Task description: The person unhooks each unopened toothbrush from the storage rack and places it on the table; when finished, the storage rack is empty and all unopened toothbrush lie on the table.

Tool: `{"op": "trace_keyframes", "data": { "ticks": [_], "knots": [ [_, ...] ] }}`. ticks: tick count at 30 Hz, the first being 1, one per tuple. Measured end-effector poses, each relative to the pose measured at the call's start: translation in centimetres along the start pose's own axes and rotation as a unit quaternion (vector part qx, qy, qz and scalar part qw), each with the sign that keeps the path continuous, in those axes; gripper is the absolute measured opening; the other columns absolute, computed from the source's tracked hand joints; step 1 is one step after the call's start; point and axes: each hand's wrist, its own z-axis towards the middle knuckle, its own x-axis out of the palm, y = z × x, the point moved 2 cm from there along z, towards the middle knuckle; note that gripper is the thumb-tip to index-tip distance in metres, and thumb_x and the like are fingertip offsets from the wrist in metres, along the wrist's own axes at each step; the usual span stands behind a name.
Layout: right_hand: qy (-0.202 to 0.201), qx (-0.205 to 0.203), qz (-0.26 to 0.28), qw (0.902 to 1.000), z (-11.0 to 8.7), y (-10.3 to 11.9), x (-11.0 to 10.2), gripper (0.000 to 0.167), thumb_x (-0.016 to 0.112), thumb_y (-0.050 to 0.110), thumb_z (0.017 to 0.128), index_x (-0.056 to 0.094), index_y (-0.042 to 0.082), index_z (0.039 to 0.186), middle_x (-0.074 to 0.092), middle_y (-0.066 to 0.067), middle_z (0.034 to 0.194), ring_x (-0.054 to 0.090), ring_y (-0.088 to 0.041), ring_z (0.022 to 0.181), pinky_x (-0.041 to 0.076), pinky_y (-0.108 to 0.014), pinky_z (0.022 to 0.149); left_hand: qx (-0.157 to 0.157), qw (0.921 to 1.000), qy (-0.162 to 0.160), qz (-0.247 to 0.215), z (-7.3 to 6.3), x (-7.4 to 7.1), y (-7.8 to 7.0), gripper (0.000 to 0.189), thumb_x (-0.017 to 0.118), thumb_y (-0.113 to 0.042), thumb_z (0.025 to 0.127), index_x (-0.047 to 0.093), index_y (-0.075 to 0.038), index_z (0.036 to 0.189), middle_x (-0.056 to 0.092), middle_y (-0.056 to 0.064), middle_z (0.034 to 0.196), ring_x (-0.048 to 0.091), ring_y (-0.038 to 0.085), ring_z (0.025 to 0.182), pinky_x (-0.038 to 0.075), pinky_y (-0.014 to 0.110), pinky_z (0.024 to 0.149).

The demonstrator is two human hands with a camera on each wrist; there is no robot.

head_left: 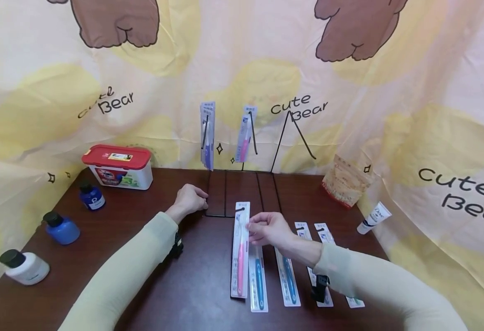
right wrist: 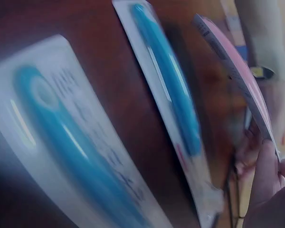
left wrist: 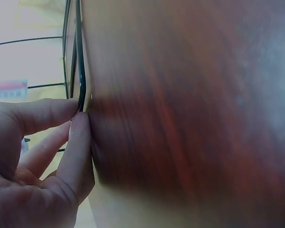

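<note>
My right hand (head_left: pixel 268 228) pinches the edge of a packaged pink toothbrush (head_left: pixel 240 257), held upright in its clear blister pack above the table; the right wrist view shows this pink pack (right wrist: pixel 240 71) edge-on. With thumb and fingers, my left hand (left wrist: pixel 42 147) pinches the front corner of a black wire rack (head_left: pixel 225 215). On the rack hang purple packaged toothbrushes (head_left: pixel 207 138) at left and a pink packaged toothbrush (head_left: pixel 244 138) on the middle hook. Two blue packaged toothbrushes (head_left: pixel 259 280) (head_left: pixel 289 280) lie just right of the held pack.
More packaged toothbrushes (head_left: pixel 326 299) lie under my right forearm, partly hidden. At left stand a red-lidded box (head_left: pixel 119 168), blue bottles (head_left: pixel 64 230) and a white bottle (head_left: pixel 28 269). A brown pouch (head_left: pixel 345 181) and a white tube (head_left: pixel 374 218) stand at right. A curtain hangs behind.
</note>
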Motion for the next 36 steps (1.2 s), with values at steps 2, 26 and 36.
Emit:
{"op": "trace_keyframes", "data": {
  "ticks": [2, 26, 36],
  "knots": [
    [0.007, 0.006, -0.013, 0.9999, -0.1, -0.5, 0.4, 0.025, 0.077, 0.012, 0.105, 0.074, -0.006, 0.123, 0.087, -0.012, 0.096, 0.083, -0.016, 0.075, 0.071, -0.034, 0.076, 0.005, 1.0000, -0.003, 0.005, -0.1, -0.1, -0.1, 0.032, 0.084, -0.011, 0.094, 0.086, -0.009, 0.125, 0.079, 0.017, 0.136, 0.069, 0.033, 0.124, 0.061, 0.050, 0.109],
    [0.040, 0.085, -0.084, 0.9920, 0.6, -1.2, 2.8, 0.028, 0.073, 0.002, 0.103, 0.067, -0.006, 0.129, 0.081, -0.017, 0.089, 0.079, -0.016, 0.065, 0.068, -0.031, 0.065, -0.007, 0.9999, 0.012, -0.009, 0.1, -0.2, -0.1, 0.031, 0.084, -0.010, 0.095, 0.086, -0.010, 0.126, 0.078, 0.016, 0.137, 0.067, 0.033, 0.128, 0.060, 0.052, 0.113],
    [0.041, 0.096, -0.085, 0.9909, 0.7, -0.8, 2.6, 0.030, 0.071, 0.000, 0.104, 0.065, -0.006, 0.133, 0.081, -0.019, 0.092, 0.080, -0.017, 0.067, 0.069, -0.032, 0.066, -0.004, 0.9999, 0.014, -0.008, 0.2, -0.1, 0.0, 0.032, 0.084, -0.011, 0.095, 0.086, -0.010, 0.126, 0.079, 0.016, 0.137, 0.068, 0.032, 0.125, 0.061, 0.051, 0.111]
  ]
}}
